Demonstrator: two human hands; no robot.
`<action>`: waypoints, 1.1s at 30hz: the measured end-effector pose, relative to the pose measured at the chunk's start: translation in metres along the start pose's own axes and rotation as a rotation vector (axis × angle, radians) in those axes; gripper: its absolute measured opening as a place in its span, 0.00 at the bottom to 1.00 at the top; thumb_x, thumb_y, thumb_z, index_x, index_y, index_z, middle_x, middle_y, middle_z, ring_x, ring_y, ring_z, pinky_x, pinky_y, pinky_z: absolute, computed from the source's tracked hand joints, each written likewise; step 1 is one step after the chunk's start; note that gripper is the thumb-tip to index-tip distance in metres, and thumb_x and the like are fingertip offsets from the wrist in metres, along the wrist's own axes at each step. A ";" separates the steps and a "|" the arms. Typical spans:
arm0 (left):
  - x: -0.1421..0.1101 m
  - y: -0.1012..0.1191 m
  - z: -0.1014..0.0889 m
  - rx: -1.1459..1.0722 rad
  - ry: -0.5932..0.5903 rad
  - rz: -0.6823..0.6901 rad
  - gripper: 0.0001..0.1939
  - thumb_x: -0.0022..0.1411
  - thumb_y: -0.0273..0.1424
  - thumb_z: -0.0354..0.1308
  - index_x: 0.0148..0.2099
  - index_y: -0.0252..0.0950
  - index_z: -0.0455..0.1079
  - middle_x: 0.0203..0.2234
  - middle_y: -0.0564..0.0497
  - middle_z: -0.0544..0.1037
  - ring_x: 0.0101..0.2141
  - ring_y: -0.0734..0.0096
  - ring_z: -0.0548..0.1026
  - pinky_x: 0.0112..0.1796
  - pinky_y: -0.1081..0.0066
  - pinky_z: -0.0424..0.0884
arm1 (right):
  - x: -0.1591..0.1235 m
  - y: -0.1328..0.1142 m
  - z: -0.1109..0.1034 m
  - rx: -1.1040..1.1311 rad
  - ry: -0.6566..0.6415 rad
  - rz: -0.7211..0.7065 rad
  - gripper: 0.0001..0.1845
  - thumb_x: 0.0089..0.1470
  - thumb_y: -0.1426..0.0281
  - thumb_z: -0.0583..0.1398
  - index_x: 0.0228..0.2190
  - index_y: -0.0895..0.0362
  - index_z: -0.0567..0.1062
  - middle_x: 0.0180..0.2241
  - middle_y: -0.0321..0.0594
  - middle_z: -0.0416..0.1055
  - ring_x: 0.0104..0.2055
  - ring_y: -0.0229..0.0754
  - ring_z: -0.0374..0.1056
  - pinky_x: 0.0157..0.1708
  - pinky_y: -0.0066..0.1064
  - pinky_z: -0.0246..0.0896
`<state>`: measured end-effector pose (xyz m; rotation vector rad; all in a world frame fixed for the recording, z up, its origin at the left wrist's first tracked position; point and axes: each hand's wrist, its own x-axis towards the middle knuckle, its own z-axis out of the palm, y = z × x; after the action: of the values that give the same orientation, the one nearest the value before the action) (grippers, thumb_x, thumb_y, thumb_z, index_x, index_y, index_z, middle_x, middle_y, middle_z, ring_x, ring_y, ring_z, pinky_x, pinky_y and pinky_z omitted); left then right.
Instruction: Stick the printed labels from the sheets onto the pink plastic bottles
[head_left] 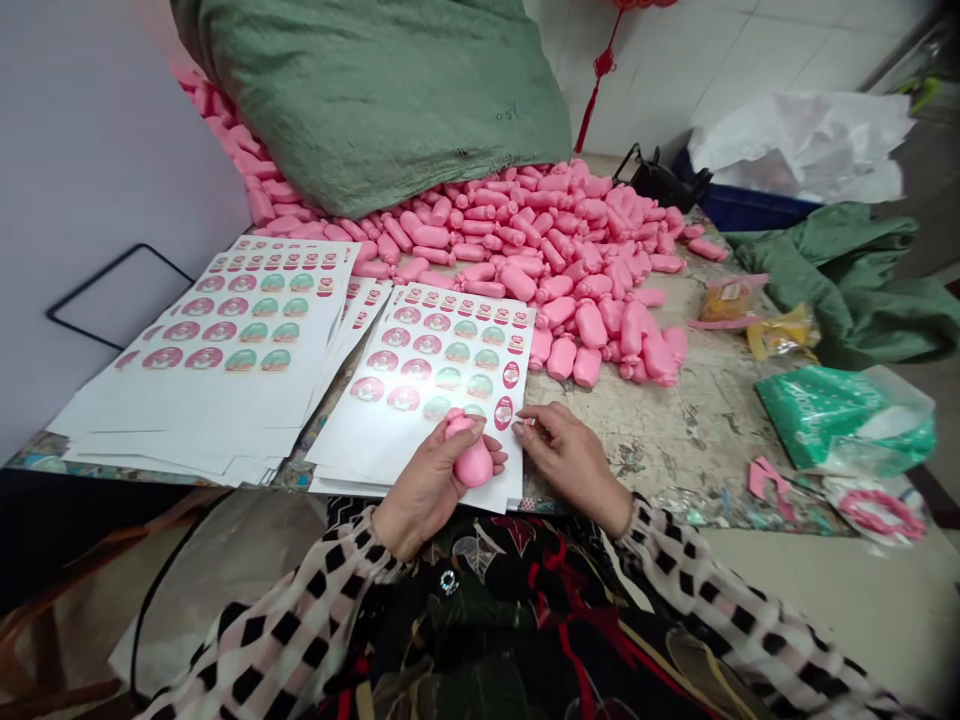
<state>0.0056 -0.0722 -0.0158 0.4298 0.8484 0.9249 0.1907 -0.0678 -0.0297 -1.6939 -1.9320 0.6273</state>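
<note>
My left hand [439, 475] is wrapped round a small pink plastic bottle [474, 466], its neck pointing away from me. The bottle is above the lower part of a white sticker sheet [352, 440] that lies on top of a stack. Rows of pink and green arched stickers and small red labels are printed on it. At the sheet's right edge, beside a red oval sticker [503, 412], the fingertips of my right hand [574, 460] are pinched together. Whatever is between them is too small to make out.
A heap of pink bottles [525, 230] spills from a green sack [390, 100] across the back of the table [675, 440]. Another stack of sticker sheets [195, 400] is on the left. At the right lie a green packet [832, 415], pink-handled scissors [769, 480] and wrapped snacks [731, 300].
</note>
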 end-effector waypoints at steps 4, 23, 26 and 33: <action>-0.005 -0.007 0.003 -0.079 -0.041 0.002 0.11 0.59 0.31 0.57 0.43 0.36 0.62 0.32 0.48 0.75 0.36 0.67 0.76 0.42 0.64 0.70 | 0.004 -0.001 0.009 -0.080 -0.057 -0.009 0.22 0.55 0.56 0.55 0.49 0.51 0.69 0.42 0.41 0.68 0.40 0.43 0.67 0.39 0.34 0.61; 0.019 0.006 0.001 2.004 0.124 0.535 0.14 0.63 0.39 0.49 0.49 0.43 0.64 0.55 0.53 0.69 0.39 0.61 0.73 0.34 0.65 0.67 | 0.021 0.017 -0.006 -0.147 -0.015 -0.086 0.12 0.59 0.65 0.52 0.40 0.52 0.73 0.38 0.38 0.70 0.39 0.40 0.66 0.38 0.31 0.58; 0.019 0.008 0.001 2.046 0.077 0.533 0.16 0.61 0.40 0.52 0.51 0.45 0.65 0.58 0.56 0.65 0.39 0.60 0.74 0.34 0.64 0.69 | 0.019 0.011 -0.002 -0.222 0.035 -0.096 0.09 0.59 0.66 0.53 0.36 0.54 0.72 0.36 0.38 0.70 0.38 0.40 0.66 0.36 0.30 0.56; 0.025 0.011 0.002 2.009 0.013 0.466 0.25 0.59 0.41 0.56 0.58 0.48 0.61 0.60 0.54 0.62 0.44 0.59 0.74 0.38 0.63 0.70 | 0.022 0.003 -0.005 -0.419 0.016 -0.146 0.10 0.60 0.66 0.52 0.33 0.55 0.72 0.34 0.39 0.69 0.36 0.40 0.65 0.32 0.30 0.53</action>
<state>0.0098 -0.0448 -0.0184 2.3952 1.5106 0.1301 0.1940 -0.0453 -0.0263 -1.7607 -2.2673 0.1579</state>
